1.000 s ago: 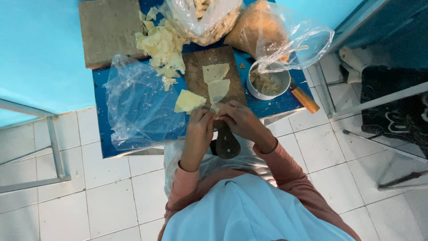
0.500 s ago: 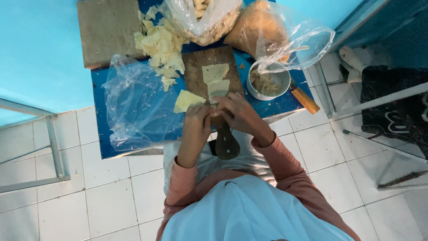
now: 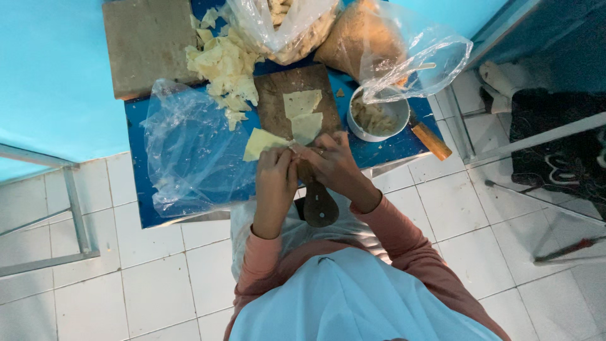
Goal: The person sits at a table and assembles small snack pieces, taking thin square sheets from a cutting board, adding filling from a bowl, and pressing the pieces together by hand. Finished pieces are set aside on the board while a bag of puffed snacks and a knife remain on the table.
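Pastry sheet [image 3: 262,143], thin and pale, is pinched by both hands, left hand [image 3: 276,165] and right hand [image 3: 328,161], above the wooden board [image 3: 278,104]. Pulled unevenly, it would probably tear.

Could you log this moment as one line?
left hand: pinching pale yellow square wrapper | right hand: touching same wrapper | beneath: dark wooden board

Pale yellow dough sheet [image 3: 262,143]; dark brown wooden board [image 3: 278,104]; blue counter [image 3: 379,146]; white bowl [image 3: 377,119], beige filling; clear plastic bag [image 3: 189,151]; salmon-pink sleeves [image 3: 262,262]; white floor tiles [image 3: 151,290]; turquoise wall [image 3: 50,76].
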{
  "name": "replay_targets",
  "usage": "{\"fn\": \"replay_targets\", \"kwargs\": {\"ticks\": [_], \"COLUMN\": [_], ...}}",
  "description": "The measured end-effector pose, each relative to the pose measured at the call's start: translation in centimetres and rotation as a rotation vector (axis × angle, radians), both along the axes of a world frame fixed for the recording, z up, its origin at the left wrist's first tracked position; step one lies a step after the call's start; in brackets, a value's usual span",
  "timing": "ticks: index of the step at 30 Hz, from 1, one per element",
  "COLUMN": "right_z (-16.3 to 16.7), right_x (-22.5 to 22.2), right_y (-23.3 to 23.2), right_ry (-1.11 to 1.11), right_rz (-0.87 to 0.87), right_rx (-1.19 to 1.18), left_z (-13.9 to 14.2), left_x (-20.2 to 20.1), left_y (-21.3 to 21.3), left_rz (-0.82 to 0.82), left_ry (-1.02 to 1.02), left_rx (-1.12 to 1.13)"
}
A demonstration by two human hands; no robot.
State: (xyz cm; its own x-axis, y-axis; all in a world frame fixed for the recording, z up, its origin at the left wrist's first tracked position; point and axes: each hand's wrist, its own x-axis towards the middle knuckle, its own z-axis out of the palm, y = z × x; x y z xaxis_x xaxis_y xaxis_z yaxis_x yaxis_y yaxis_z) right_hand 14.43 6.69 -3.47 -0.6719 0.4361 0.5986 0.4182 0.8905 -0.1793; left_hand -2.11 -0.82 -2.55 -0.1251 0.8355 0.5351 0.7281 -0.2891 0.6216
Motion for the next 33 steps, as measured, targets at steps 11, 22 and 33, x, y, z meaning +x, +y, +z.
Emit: {"fn": "replay_targets", "kwargs": {"ticks": [11,22,33], "right_z": [0.0,1.9,18.0], "right_x": [-0.4,1.9,5.5], "right_y": [1.1,0.7,10.3], "right_ry": [0.157,0.423,0.514], "right_rz": [0.007,0.333,0.329], "right_rx": [-0.173,-1.158,-0.437], "left_z": [0.5,2.6,1.8], "left_x": [0.6,0.9,1.8], "left_y": [0.5,-2.0,-1.0], "left_rz": [0.105,-0.059,0.094], "left_ry": [-0.013,-0.284,-0.066], "left_rx": [0.034,0.027,0.037]}}
